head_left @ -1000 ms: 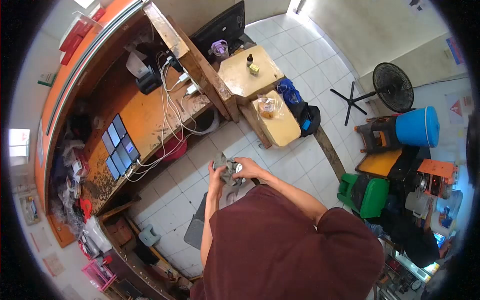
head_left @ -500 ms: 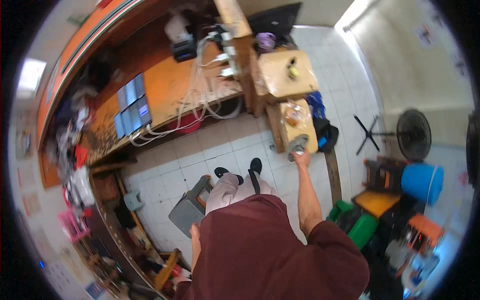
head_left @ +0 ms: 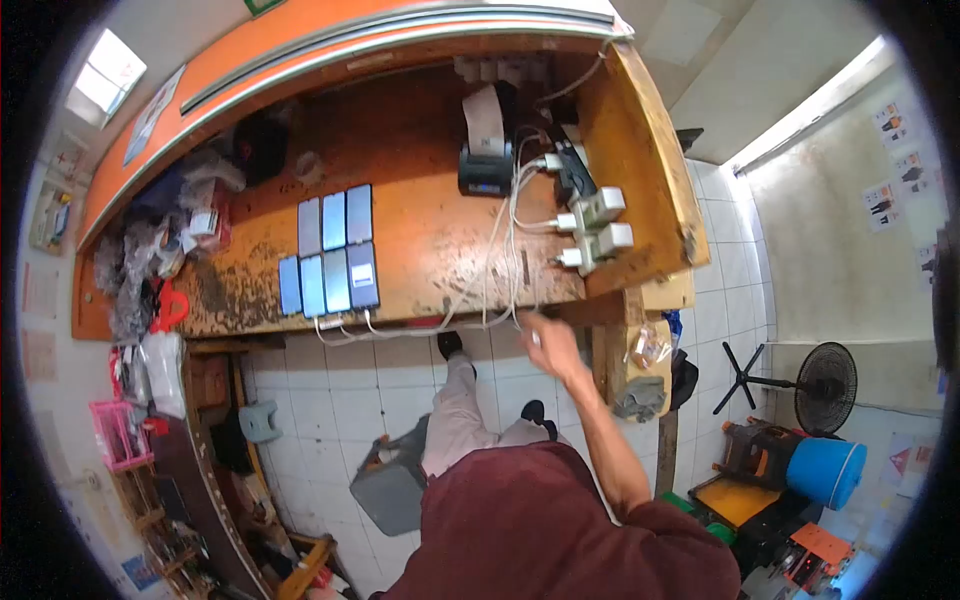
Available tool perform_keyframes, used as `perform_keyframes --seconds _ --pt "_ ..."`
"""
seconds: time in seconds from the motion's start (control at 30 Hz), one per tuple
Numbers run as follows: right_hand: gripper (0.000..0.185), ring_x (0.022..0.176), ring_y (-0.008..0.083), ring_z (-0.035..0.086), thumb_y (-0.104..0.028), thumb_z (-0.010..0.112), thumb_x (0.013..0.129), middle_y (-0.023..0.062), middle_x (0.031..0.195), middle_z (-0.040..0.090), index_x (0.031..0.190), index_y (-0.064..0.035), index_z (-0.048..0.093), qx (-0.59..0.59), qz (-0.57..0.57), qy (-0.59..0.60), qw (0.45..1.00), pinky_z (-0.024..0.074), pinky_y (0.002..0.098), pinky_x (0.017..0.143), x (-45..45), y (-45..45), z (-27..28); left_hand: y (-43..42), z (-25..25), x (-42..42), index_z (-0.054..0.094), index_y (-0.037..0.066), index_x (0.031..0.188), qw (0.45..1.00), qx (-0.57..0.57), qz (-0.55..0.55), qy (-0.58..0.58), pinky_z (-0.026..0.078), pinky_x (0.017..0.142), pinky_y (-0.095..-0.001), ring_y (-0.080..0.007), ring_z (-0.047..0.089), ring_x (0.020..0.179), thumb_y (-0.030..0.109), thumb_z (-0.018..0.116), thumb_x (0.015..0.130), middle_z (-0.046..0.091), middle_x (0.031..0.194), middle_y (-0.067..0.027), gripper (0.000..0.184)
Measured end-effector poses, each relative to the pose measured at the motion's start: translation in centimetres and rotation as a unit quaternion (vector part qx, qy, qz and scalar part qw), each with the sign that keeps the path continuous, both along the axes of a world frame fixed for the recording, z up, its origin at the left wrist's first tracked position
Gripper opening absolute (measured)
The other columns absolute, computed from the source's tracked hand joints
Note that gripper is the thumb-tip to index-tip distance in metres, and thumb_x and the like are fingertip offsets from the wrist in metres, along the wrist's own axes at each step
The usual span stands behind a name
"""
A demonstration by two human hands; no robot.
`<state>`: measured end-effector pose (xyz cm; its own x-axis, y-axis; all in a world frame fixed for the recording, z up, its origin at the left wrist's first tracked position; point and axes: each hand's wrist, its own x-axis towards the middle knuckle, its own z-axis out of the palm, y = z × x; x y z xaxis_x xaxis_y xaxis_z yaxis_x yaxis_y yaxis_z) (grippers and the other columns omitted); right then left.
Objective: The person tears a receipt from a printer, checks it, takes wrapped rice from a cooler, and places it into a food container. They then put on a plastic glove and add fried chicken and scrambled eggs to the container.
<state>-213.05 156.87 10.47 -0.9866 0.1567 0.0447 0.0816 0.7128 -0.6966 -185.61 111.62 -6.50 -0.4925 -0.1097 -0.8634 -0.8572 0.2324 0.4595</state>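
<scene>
In the head view, the right hand (head_left: pixel 552 347) is just off the front edge of the worn orange tabletop (head_left: pixel 425 220), its fingers bent inward; whether they pinch anything cannot be told. It is right by the white cables (head_left: pixel 512 250), which hang in loops over that edge. The left hand is out of sight, so its state cannot be told.

Seven phones (head_left: pixel 337 280) with lit screens lie together on the tabletop, three in the back row and four in front, cables reaching the front ones. The cables run rightward to white adapters (head_left: pixel 603 206) beside the wooden side panel (head_left: pixel 640 140). A black printer (head_left: pixel 485 172) with a strip of paper sits behind them. To the right of the hand, a crumpled grey cloth (head_left: pixel 640 398) lies near a clear plastic bag (head_left: pixel 648 348). A grey stool (head_left: pixel 390 495) stands on the tiled floor (head_left: pixel 310 400).
</scene>
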Motion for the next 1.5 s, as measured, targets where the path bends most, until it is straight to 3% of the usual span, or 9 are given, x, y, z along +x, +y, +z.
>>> perform_keyframes --seconds 0.13,0.33,0.6,0.8,0.97,1.17,1.23,1.3,1.5 --pt "0.039 0.086 0.0391 0.062 -0.002 0.055 0.074 0.0195 0.100 0.064 0.113 -0.0055 0.061 0.187 0.120 0.196 0.955 0.0507 0.0464 0.074 -24.2 0.2 5.2 -6.7 -2.8 -10.8 0.059 0.010 0.109 0.980 0.125 0.145 0.057 0.049 0.051 -0.0304 -0.0171 0.060 0.067 0.031 0.057 0.092 0.063 0.088 -0.0057 0.027" --pt "0.016 0.086 0.0288 0.069 -0.015 0.066 0.077 0.0129 0.094 0.070 0.090 -0.0086 0.072 0.522 0.250 -0.133 0.804 0.0554 0.0406 0.070 -46.2 4.5 0.6 -8.0 2.4 -21.8 0.061 0.007 0.106 0.937 0.027 0.312 0.153 0.041 0.040 -0.0274 -0.0125 0.055 0.055 0.033 0.057 0.093 0.061 0.076 -0.0039 0.029" --pt "0.017 0.077 0.0254 0.069 -0.017 0.059 0.081 0.0104 0.079 0.067 0.071 -0.0112 0.071 0.504 0.277 -0.073 0.815 0.0555 0.0372 0.062 -34.7 1.9 3.3 -6.0 -2.4 -10.1 0.057 0.007 0.094 0.943 0.004 0.332 -0.035 0.032 0.037 -0.0250 -0.0100 0.046 0.045 0.039 0.062 0.090 0.050 0.064 0.0003 0.033" --pt "0.015 0.078 0.0249 0.068 -0.016 0.061 0.078 0.0103 0.076 0.067 0.070 -0.0095 0.071 0.510 0.270 -0.147 0.803 0.0529 0.0348 0.059 -33.8 0.0 -0.8 -2.9 -2.4 -13.5 0.056 0.005 0.092 0.923 0.149 0.283 0.215 0.037 0.045 -0.0232 -0.0094 0.051 0.057 0.019 0.057 0.090 0.052 0.071 -0.0011 0.014" --pt "0.016 0.064 0.0167 0.062 -0.017 0.060 0.079 0.0030 0.065 0.063 0.066 -0.0127 0.069 0.605 0.282 0.064 0.742 0.0491 0.0342 0.054 -33.2 -2.0 1.2 2.5 5.5 -17.7 0.057 -0.001 0.103 0.925 -0.054 0.319 0.198 0.045 0.055 -0.0268 -0.0138 0.054 0.065 0.008 0.058 0.086 0.055 0.076 -0.0028 0.019" --pt "0.015 0.060 0.0255 0.061 -0.022 0.063 0.075 0.0072 0.062 0.062 0.065 -0.0122 0.068 0.344 0.487 0.075 0.799 0.0472 0.0431 0.054 -29.3 -0.4 -6.4 3.7 6.7 -19.5 0.052 -0.004 0.123 0.911 -0.265 0.128 0.290 0.050 0.077 -0.0326 -0.0230 0.062 0.085 0.004 0.059 0.086 0.064 0.099 -0.0148 0.039" --pt "0.015 0.070 0.0328 0.065 -0.021 0.068 0.071 0.0133 0.075 0.068 0.074 -0.0066 0.070 0.368 0.495 -0.255 0.745 0.0497 0.0461 0.062 -29.2 -8.0 -1.4 6.6 13.7 -27.7 0.048 -0.002 0.130 0.910 -0.120 0.144 0.371 0.046 0.090 -0.0339 -0.0253 0.059 0.107 0.002 0.060 0.085 0.059 0.119 -0.0196 0.047" --pt "0.032 0.080 0.0324 0.065 -0.026 0.078 0.064 0.0160 0.083 0.069 0.086 -0.0048 0.070 0.139 0.602 -0.156 0.771 0.0504 0.0420 0.071 -27.7 -14.2 11.1 10.4 25.1 -36.6 0.040 -0.001 0.138 0.864 -0.095 0.025 0.495 0.038 0.101 -0.0383 -0.0287 0.050 0.123 0.002 0.061 0.085 0.052 0.133 -0.0195 0.057" --pt "0.030 0.078 0.0317 0.064 -0.026 0.078 0.069 0.0152 0.081 0.067 0.087 -0.0035 0.069 0.032 0.592 -0.058 0.803 0.0486 0.0397 0.070 -27.5 -13.2 19.4 7.3 34.1 -44.0 0.066 0.001 0.096 0.826 -0.083 -0.203 0.520 0.048 0.077 -0.0324 -0.0196 0.064 0.084 0.005 0.065 0.082 0.069 0.088 -0.0099 0.014"
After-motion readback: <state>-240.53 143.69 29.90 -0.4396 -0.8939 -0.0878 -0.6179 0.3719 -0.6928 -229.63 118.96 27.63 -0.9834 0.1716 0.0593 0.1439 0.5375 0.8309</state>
